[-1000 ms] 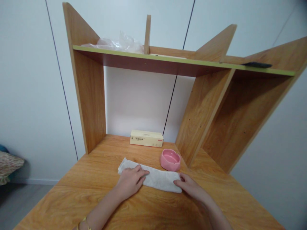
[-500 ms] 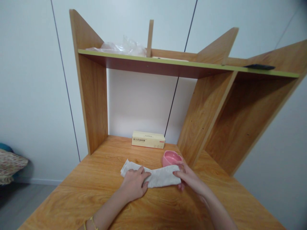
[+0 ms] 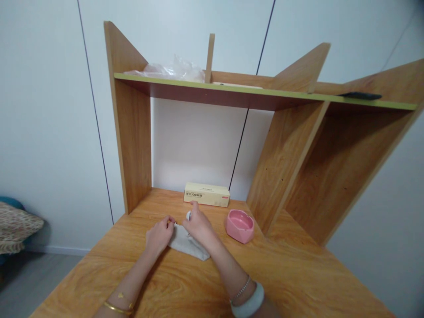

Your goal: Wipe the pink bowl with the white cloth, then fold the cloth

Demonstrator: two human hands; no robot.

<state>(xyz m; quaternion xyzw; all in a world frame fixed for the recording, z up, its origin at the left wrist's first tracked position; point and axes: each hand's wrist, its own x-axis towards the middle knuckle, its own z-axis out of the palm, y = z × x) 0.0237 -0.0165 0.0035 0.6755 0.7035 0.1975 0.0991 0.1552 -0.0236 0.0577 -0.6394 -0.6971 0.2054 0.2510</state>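
Observation:
A light grey piece of cloth, folded into a short strip, lies on the wooden desk. My left hand pinches its far left corner with the fingertips. Over the cloth's upper edge, my right hand is closed on a pale bit of the same fabric, with the index finger raised. Part of the cloth is covered by my right hand and wrist. To the right, apart from both hands, stands a pink angular ashtray-like bowl.
A cream-coloured long box sits at the back of the desk. Around it rises a wooden shelf unit, its upper board holding a clear plastic bag and a dark flat item.
My right hand has moved left from beside the pink bowl, folding the cloth's right part over towards the left. My left hand has shifted left to the cloth's far corner.

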